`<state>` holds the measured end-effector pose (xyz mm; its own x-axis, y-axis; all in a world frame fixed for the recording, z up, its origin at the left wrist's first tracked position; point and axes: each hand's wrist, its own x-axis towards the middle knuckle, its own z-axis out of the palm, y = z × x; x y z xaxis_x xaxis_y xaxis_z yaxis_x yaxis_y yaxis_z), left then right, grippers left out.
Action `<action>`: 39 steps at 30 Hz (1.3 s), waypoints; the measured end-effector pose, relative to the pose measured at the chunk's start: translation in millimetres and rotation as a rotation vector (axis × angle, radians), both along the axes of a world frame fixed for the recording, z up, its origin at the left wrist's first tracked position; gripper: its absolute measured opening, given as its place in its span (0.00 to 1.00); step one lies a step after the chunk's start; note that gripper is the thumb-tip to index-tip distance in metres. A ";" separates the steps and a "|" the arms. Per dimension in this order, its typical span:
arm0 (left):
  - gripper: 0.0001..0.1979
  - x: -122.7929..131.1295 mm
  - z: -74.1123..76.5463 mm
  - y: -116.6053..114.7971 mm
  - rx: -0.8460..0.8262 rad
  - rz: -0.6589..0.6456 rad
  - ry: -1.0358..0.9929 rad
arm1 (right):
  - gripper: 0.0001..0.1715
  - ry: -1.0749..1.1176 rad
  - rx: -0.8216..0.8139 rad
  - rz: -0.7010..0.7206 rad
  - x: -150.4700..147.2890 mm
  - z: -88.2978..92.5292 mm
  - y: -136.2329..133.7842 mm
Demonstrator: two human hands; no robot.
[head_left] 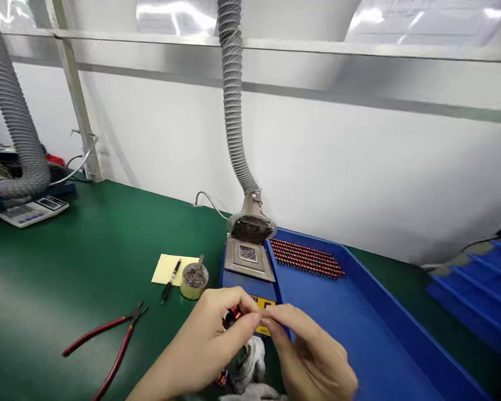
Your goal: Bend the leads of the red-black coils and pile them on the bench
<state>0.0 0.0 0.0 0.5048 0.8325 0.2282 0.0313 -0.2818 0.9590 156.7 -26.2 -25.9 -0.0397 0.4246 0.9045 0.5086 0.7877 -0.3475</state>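
The left hand [200, 348] pinches a small red-and-black component [235, 313] between thumb and fingers, just in front of the blue plastic tray [359, 317], while the half-curled right hand [311, 353] meets it from the right, any grip hidden.

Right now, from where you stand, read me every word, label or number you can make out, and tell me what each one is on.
Nothing can be read for certain.
Yellow label on the blue bench unit: dark print, too blurred, partly hidden by the left hand and right hand.
Digital scale: display and buttons too small to read.
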 end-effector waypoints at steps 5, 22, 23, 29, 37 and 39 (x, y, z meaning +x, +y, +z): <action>0.10 -2.7 -2.6 -0.2 0.040 0.016 0.035 | 0.18 -0.075 0.045 -0.039 2.6 -2.4 1.4; 0.11 5.4 -12.2 -1.0 0.778 0.131 0.169 | 0.20 0.332 -0.670 0.049 -13.3 4.2 -13.7; 0.12 5.5 -12.7 -0.9 0.788 0.130 0.166 | 0.22 0.428 -0.755 0.117 -13.3 3.9 -13.2; 0.09 2.3 -7.8 -2.0 0.506 0.067 0.061 | 0.19 0.495 -0.543 0.313 3.5 -0.3 -6.4; 0.09 -3.9 -1.0 -4.9 0.163 -0.003 0.059 | 0.15 0.078 -0.222 0.280 7.5 9.0 -1.7; 0.09 -3.1 -2.5 -5.1 0.183 0.003 0.068 | 0.15 0.071 -0.218 0.253 6.2 8.0 -0.8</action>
<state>-3.1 -5.1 -2.5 0.5222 0.7816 0.3411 0.0954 -0.4510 0.8874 162.9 -27.0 -17.9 -0.1084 0.5934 0.7976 0.2750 0.7889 -0.5496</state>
